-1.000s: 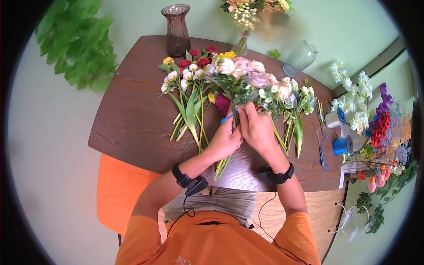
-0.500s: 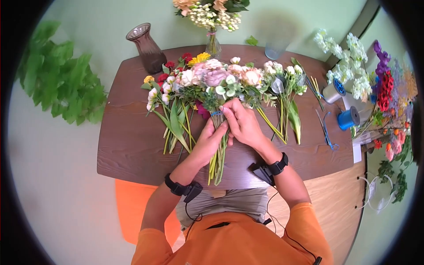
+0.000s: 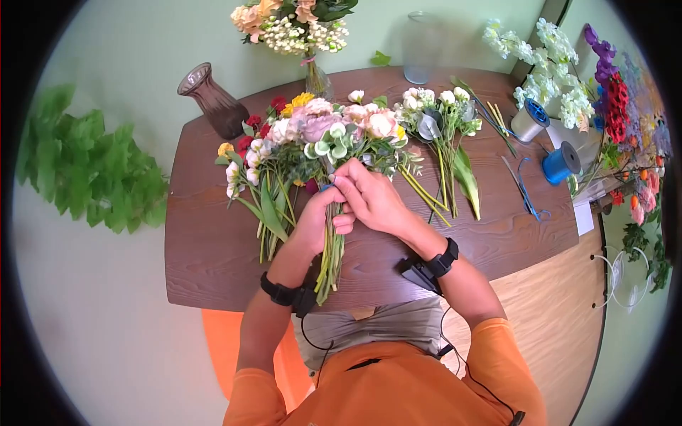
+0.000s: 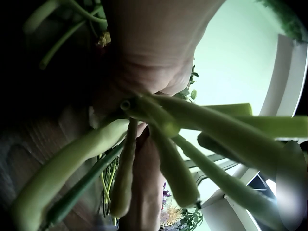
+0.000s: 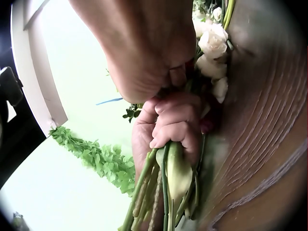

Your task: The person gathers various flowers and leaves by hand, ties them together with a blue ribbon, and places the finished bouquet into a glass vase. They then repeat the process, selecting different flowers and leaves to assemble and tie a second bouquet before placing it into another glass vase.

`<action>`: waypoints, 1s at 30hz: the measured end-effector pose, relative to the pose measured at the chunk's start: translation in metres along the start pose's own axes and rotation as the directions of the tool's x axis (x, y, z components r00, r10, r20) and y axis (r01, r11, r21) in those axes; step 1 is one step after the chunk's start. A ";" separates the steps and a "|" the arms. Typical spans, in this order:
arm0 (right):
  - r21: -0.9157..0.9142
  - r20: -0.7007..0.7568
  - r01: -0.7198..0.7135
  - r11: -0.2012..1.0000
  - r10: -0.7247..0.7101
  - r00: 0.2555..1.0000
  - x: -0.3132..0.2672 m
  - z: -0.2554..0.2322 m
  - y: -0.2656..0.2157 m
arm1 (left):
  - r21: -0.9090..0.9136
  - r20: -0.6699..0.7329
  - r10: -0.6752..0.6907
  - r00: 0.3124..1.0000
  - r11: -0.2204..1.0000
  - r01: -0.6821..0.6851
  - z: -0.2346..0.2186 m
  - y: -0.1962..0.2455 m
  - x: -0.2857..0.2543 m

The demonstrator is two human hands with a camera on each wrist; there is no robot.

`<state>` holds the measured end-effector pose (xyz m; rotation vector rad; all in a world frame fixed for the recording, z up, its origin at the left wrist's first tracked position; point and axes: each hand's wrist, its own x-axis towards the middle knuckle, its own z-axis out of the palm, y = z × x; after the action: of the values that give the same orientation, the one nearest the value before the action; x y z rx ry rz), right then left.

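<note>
A bouquet of pink, mauve and cream flowers (image 3: 316,129) with green leaves is held upright over the table. My left hand (image 3: 310,221) wraps round its stems (image 3: 328,266) below the blooms; the cut ends fan out in the left wrist view. A blue ribbon (image 3: 326,187) goes round the stems just above that hand. Close against it, my right hand (image 3: 373,201) has its thumb and curled fingers pinching at the tie, largely hiding the knot. In the right wrist view, a blue ribbon end (image 5: 109,101) sticks out beside the right hand.
Loose flowers lie left of the bouquet, and white ones (image 3: 444,113) to its right. A purple glass vase (image 3: 219,110), a filled vase (image 3: 316,79) and a clear vase (image 3: 419,60) stand at the back. A white spool (image 3: 529,122) and a blue spool (image 3: 560,165) sit at the right.
The head view has shifted, so the table appears turned. Both hands stay at the stems; the right hand's fingers have shifted slightly at the tie, and the blue end no longer stands out as before.
</note>
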<state>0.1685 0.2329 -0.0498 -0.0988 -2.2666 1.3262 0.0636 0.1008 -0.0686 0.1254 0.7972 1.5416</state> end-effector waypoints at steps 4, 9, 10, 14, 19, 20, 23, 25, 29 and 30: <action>-0.143 -0.021 0.034 0.989 -0.037 0.999 -0.007 -0.002 -0.005 | 0.106 -0.096 0.124 0.988 0.988 -0.114 0.013 -0.005 -0.006; -0.105 -0.071 0.130 0.986 -0.138 0.988 -0.005 -0.003 -0.004 | 0.210 -0.012 0.179 0.984 0.962 -0.173 -0.003 -0.003 -0.004; -0.073 -0.075 0.093 0.993 -0.099 0.992 -0.005 -0.003 -0.005 | 0.207 -0.013 0.177 0.984 0.963 -0.170 -0.006 -0.005 -0.004; 0.240 -0.047 -0.131 0.962 0.146 0.988 -0.006 -0.001 -0.018 | -0.092 0.087 0.160 0.983 0.984 -0.152 0.017 0.002 -0.016; 0.271 -0.010 -0.161 0.949 0.170 0.985 -0.007 -0.002 -0.013 | -0.146 0.159 0.194 0.968 0.974 -0.172 0.011 -0.005 -0.009; 0.253 -0.025 -0.136 0.958 0.147 0.989 -0.007 -0.003 -0.011 | -0.123 0.143 0.195 0.970 0.976 -0.178 0.010 -0.006 -0.007; 0.227 -0.043 -0.103 0.968 0.116 0.992 -0.006 -0.004 -0.011 | -0.089 0.119 0.204 0.972 0.977 -0.195 0.011 -0.009 -0.006; 0.239 -0.044 -0.108 0.965 0.122 0.992 -0.008 -0.003 -0.009 | -0.044 0.099 0.206 0.973 0.978 -0.203 0.013 -0.010 -0.006; 0.170 0.021 -0.134 0.976 0.132 0.991 -0.009 -0.004 -0.011 | -0.033 0.050 0.186 0.981 0.982 -0.185 0.014 -0.010 -0.005; 0.157 0.014 -0.088 0.984 0.086 0.996 -0.009 -0.003 -0.011 | 0.030 0.015 0.195 0.981 0.980 -0.195 0.014 -0.010 -0.005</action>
<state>0.1795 0.2273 -0.0427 -0.1397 -2.1764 1.5480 0.0803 0.1014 -0.0620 0.2421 0.8193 1.7116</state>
